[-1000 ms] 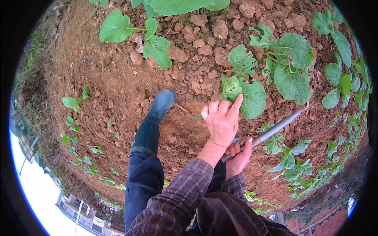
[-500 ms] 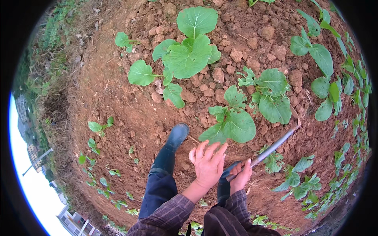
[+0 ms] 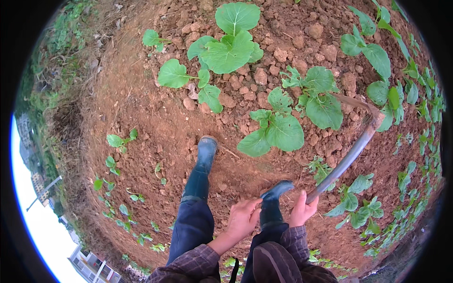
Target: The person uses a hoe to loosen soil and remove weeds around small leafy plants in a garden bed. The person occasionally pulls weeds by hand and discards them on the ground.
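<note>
My right hand (image 3: 302,210) grips the lower end of a long-handled hoe (image 3: 348,156). Its shaft slants up to the right, and the rusty blade (image 3: 355,103) hangs over red clods beside a leafy plant (image 3: 317,95). My left hand (image 3: 243,218) floats free with fingers loosely curled, holding nothing, just left of my right boot (image 3: 275,196). My left boot (image 3: 204,158) stands ahead on bare red soil. Both boots are dark blue-green rubber. A broad-leaved seedling (image 3: 276,129) grows just beyond the right boot.
A large-leaved plant (image 3: 222,47) stands at the top centre among clods. More leafy plants (image 3: 377,52) line the right side. Small weeds (image 3: 118,141) dot the left slope, and a grassy bank (image 3: 66,42) rises at upper left.
My left hand has dropped from in front of the plants to beside my right boot. The view has tilted, and the hoe blade now shows raised at the right.
</note>
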Demonstrator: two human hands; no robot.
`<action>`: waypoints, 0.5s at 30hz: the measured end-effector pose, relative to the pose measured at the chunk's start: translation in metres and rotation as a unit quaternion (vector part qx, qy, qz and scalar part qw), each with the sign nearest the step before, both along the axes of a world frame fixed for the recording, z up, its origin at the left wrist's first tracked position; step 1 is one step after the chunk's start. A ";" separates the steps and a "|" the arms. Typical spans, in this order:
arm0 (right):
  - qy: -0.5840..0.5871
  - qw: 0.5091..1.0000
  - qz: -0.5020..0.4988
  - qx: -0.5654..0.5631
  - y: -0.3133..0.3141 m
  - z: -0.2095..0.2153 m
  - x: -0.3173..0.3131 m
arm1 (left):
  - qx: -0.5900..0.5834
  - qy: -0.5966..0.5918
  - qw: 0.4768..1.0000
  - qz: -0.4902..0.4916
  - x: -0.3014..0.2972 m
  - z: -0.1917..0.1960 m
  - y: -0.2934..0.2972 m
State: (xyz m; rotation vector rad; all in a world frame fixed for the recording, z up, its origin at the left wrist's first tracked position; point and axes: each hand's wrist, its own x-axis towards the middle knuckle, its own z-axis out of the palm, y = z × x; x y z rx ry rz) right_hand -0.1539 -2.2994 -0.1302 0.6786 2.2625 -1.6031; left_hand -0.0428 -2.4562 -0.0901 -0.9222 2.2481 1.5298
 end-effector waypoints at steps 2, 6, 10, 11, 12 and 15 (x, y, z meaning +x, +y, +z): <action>0.055 0.988 0.121 0.075 0.015 0.020 0.010 | -0.002 -0.034 0.999 -0.012 0.019 0.008 -0.005; 0.014 0.891 0.445 0.092 0.020 0.084 -0.002 | 0.001 -0.108 0.994 -0.013 0.058 0.024 -0.005; -0.010 0.758 0.641 0.118 -0.002 0.099 -0.039 | 0.016 -0.110 0.994 0.016 0.069 0.036 0.002; 0.003 0.733 0.672 0.109 -0.018 0.103 -0.048 | 0.023 -0.106 0.994 0.024 0.070 0.036 0.002; 0.015 0.706 0.701 0.102 -0.034 0.108 -0.056 | 0.052 -0.129 0.989 0.052 0.071 0.035 0.005; 0.090 0.618 0.779 0.052 -0.090 0.115 -0.060 | 0.117 -0.181 0.967 0.136 0.083 0.016 0.010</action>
